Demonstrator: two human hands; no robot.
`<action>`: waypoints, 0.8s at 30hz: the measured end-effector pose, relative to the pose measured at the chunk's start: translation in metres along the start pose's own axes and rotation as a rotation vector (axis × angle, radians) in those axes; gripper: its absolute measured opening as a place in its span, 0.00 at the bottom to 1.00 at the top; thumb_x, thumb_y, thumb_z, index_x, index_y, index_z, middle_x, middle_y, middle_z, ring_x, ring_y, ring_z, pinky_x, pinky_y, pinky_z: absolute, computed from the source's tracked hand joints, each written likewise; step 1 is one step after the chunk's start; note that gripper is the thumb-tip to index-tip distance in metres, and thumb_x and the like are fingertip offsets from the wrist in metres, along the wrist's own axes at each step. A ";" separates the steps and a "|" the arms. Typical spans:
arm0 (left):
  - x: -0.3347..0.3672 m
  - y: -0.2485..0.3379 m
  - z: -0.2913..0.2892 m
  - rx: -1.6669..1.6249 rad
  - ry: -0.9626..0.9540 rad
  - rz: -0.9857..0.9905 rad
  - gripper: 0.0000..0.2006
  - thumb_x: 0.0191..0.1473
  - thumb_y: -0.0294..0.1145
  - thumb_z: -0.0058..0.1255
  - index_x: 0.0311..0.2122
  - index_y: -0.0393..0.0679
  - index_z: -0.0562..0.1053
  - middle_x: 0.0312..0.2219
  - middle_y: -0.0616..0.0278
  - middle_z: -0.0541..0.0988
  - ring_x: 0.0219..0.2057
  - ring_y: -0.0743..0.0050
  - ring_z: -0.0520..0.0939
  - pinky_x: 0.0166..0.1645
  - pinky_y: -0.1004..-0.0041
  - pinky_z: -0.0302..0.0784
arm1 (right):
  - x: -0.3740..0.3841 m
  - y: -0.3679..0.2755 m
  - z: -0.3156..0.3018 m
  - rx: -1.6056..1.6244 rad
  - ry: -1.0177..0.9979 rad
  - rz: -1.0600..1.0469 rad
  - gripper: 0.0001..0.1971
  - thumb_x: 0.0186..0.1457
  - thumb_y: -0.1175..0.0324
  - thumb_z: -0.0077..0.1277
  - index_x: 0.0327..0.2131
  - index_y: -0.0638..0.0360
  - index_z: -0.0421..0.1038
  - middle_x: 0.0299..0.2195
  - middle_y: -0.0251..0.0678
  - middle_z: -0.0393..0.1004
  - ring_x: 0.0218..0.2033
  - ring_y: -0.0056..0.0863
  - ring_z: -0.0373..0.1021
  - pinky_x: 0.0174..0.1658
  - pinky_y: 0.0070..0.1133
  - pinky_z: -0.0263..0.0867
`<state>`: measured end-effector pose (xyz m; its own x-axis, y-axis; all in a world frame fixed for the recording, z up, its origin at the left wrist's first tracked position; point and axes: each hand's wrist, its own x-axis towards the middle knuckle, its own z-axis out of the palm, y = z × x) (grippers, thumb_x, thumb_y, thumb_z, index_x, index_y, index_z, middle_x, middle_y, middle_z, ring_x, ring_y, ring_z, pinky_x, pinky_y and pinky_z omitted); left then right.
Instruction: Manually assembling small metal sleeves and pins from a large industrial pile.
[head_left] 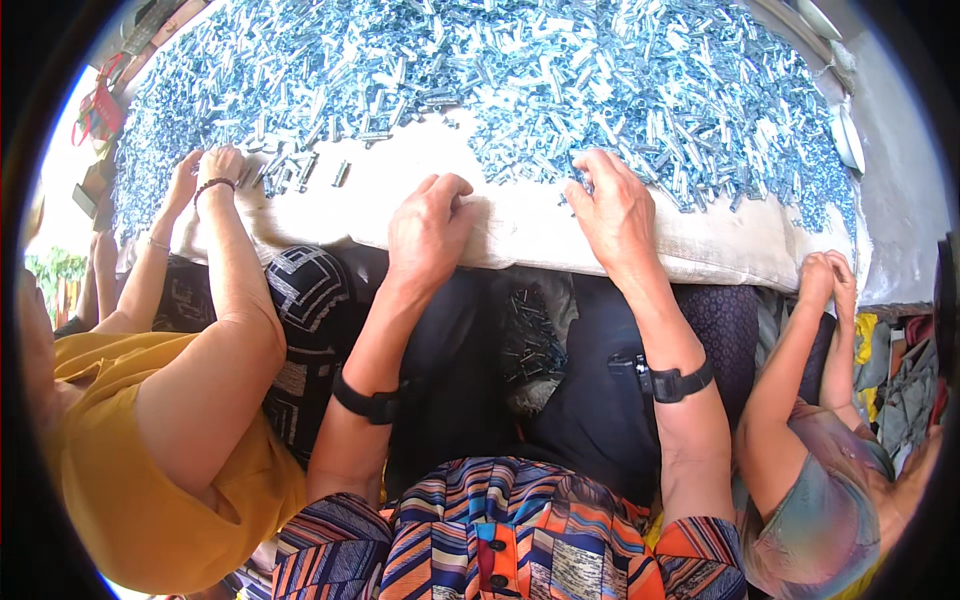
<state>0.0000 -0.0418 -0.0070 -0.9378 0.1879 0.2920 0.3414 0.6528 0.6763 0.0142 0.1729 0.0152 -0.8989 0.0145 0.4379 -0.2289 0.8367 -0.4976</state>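
Observation:
A broad heap of small, shiny, blue-silver metal pieces (640, 80), mostly short and tube-like, covers the far part of a pale cloth (345, 215). My left hand (430, 225) hovers over the near edge of the cloth, fingers curled in; whatever it may hold is hidden. At the near edge of the heap is my right hand (612, 210), its thumb and forefinger bent toward each other among the pieces. What lies between those fingertips I cannot make out. Between my knees sits a dark pile of similar small pieces (530, 335), partly in shadow.
Close on my left, a person in a mustard top (150, 450) has both hands (210, 170) at the heap. Another person's hands (825, 280) are at the cloth's right corner. A few loose pieces (341, 174) lie in front of the heap.

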 end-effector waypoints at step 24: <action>-0.011 0.038 -0.004 -1.171 -0.273 -0.334 0.04 0.50 0.23 0.50 0.32 0.41 0.69 0.26 0.64 0.75 0.27 0.80 0.77 0.35 0.80 0.74 | -0.049 -0.022 -0.028 1.373 -0.163 0.588 0.03 0.55 0.75 0.47 0.34 0.61 0.66 0.23 0.33 0.72 0.24 0.18 0.69 0.30 0.15 0.66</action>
<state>0.0236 -0.0219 0.0182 -0.9241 0.3766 -0.0649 -0.1958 -0.3209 0.9266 0.0740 0.1694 0.0254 -0.9939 0.0198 -0.1081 0.0900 -0.4179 -0.9040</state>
